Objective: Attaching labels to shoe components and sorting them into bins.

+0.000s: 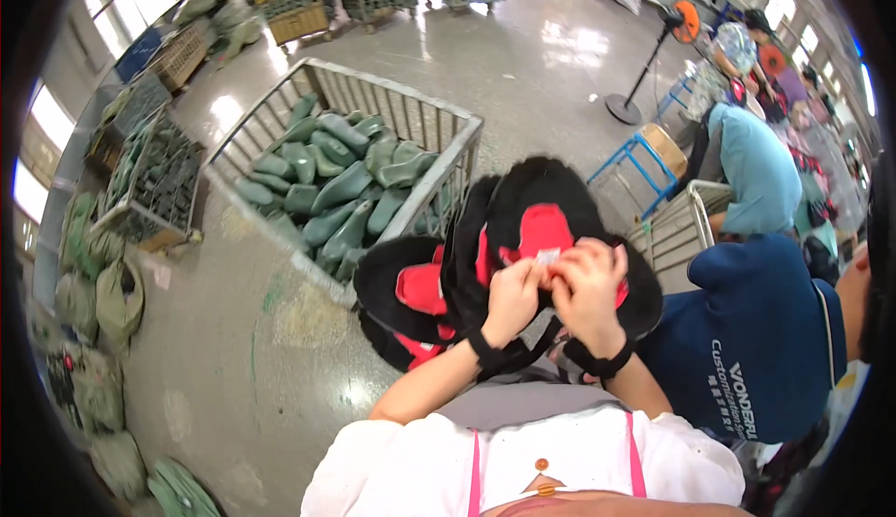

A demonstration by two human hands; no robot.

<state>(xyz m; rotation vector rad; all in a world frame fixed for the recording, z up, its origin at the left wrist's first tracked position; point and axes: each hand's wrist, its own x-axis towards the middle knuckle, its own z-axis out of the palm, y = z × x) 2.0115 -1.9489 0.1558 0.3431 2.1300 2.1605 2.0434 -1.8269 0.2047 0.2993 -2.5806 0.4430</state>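
My left hand (513,300) and my right hand (590,295) meet in front of me, with fingers closed and thumbs pinching at one spot. Between their fingertips is part of a fuzzy black shoe upper (532,186) with a red inside; a small white tag (549,256) shows just at the fingers. Several similar black and red uppers (378,270) are bunched to the left and below the hands, partly overlapping. What exactly each fingertip grips is partly hidden. A black band circles each wrist.
A metal-barred cart (457,148) filled with green shoe lasts (341,186) stands ahead to the left. A person in a dark blue shirt (747,330) is close at my right. Beyond are a blue-framed stool (644,167), a standing fan (684,22), more carts (299,8) and sacks (119,302).
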